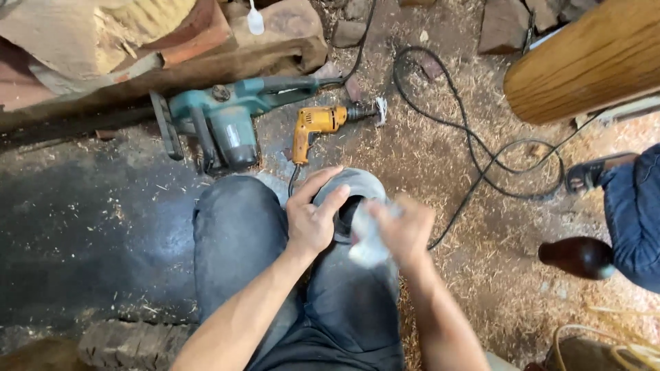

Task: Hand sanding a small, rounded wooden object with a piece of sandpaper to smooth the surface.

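While my left hand (311, 221) curls over the rim of the dark, round vessel (357, 189), thumb hooked on the outer wall and fingers spread along the lip, the piece stays braced between my knees so it cannot roll. It sits low on my lap, mouth tipped toward me, which puts the opening within easy reach of the other hand. My right hand (404, 230) is closed around a pale scrap (368, 240), probably sandpaper or a cloth, though motion blur leaves me unable to say which; the fingers look bunched tight on it, pressed at the edge of the opening.

Just beyond my knees on the floor lie a yellow electric drill (317, 127) and a teal power saw (227, 120), set down side by side with their black cords (474, 144) looping off across the sawdust (481, 240), near enough to grab without standing. At the right edge another person's blue sleeve (636, 213) shows beside a dark turned wooden piece (577, 255), well apart from my hands. A thick wooden post (584, 62) crosses the upper right corner.
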